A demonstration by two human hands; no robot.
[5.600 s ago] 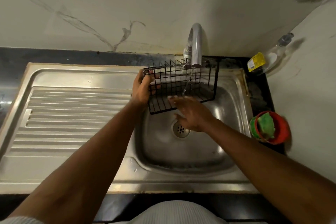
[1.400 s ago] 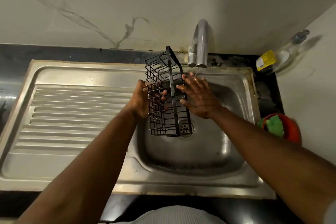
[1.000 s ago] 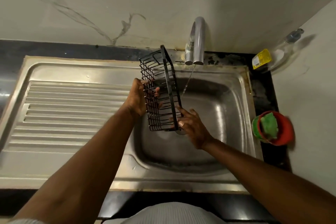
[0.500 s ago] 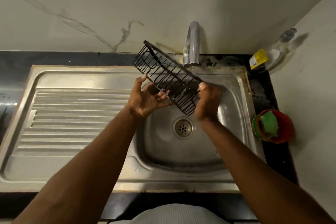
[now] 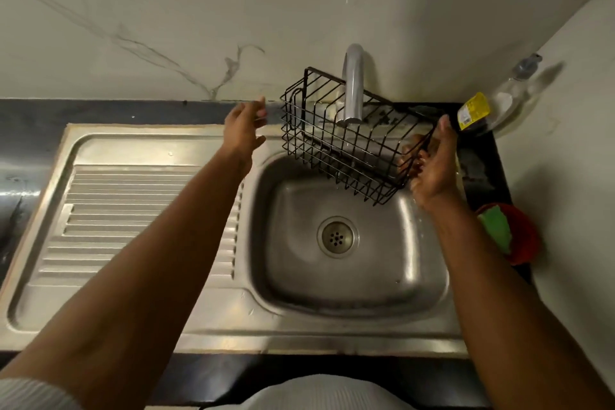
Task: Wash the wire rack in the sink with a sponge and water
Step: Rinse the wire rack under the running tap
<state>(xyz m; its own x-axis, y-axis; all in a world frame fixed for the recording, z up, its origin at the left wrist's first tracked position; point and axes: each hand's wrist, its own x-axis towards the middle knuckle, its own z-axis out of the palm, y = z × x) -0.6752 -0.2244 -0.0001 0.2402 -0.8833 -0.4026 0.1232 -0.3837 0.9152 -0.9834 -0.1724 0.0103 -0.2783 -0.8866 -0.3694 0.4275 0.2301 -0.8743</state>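
Note:
The black wire rack (image 5: 346, 140) hangs tilted under the tap (image 5: 352, 86) above the steel sink basin (image 5: 416, 243). A thin stream of water falls from the spout through its wires. My right hand (image 5: 432, 163) grips the rack's right end, thumb along the top rim and fingers curled round the wires. My left hand (image 5: 244, 128) is held in the air to the left of the rack, apart from it, fingers relaxed and holding nothing. The green sponge (image 5: 496, 230) lies in a red bowl (image 5: 522, 240) on the right counter.
A ribbed steel draining board (image 5: 133, 216) fills the left side. The drain (image 5: 337, 237) sits in the basin's middle. A clear bottle with a yellow label (image 5: 492, 106) lies in the back right corner against the marble wall.
My left hand has let go of the rack and drawn away to the left. My right hand has carried the rack to the right, under the tap, and turned its open side up.

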